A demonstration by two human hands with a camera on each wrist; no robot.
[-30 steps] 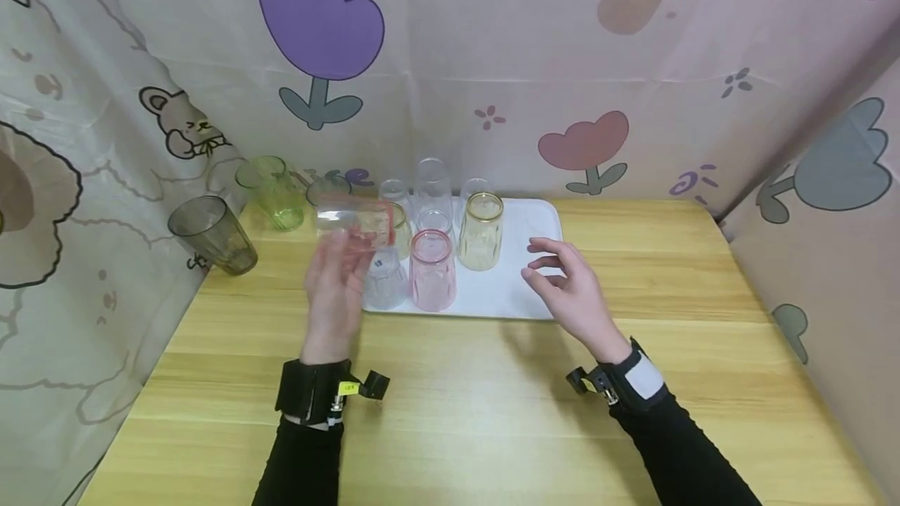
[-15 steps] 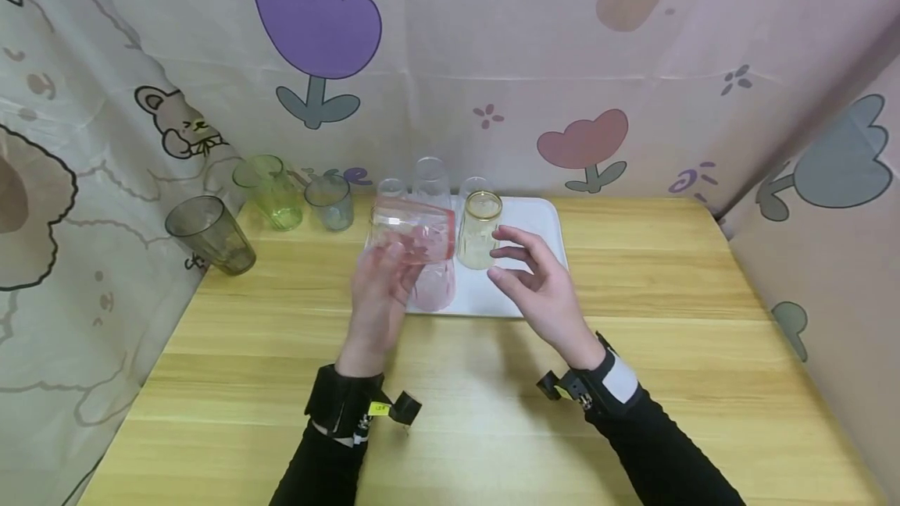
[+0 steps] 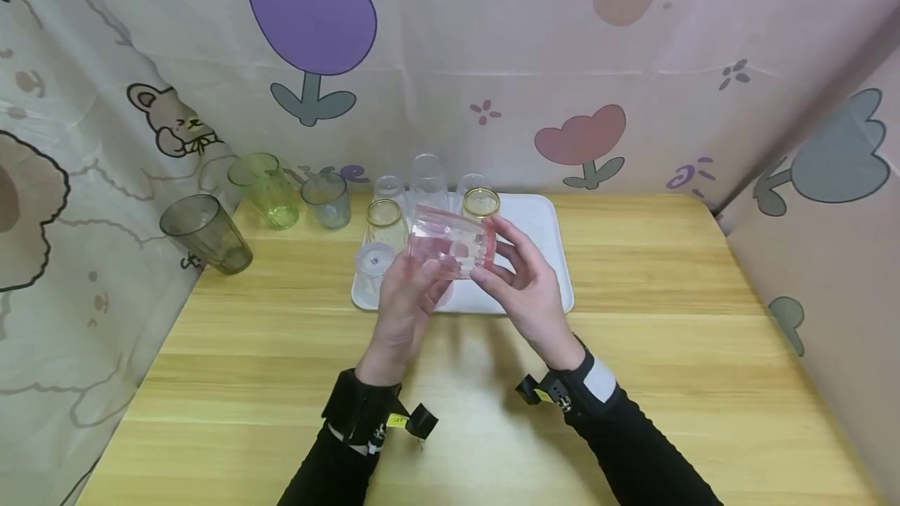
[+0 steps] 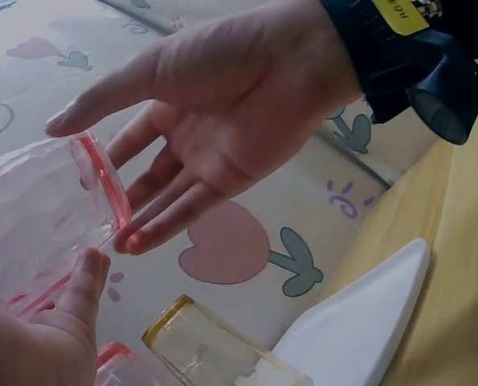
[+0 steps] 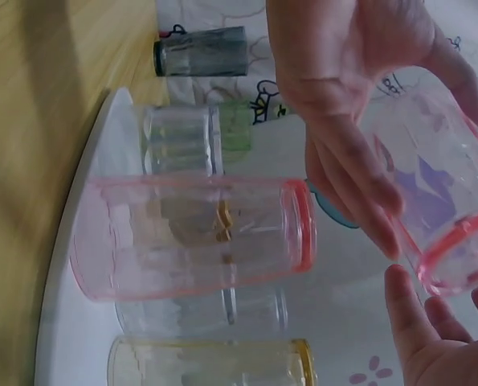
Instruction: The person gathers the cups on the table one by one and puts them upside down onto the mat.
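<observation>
Gripping pink glass [image 3: 446,244] sideways in left hand [image 3: 402,309] | poising right hand [image 3: 529,287], fingers apart, at its red band [image 3: 489,245], perhaps touching | raised near white tray [image 3: 533,221]

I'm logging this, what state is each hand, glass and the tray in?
Held pink glass: raised, tilted
Left hand: holding it
Right hand: at its banded end, contact unclear
Other pink glass: standing
Yellow glasses: standing
Clear glasses: standing
Tray: lying flat
Green glass: mouth up
Dark gray glass: mouth up
Bluish glass: mouth up
</observation>
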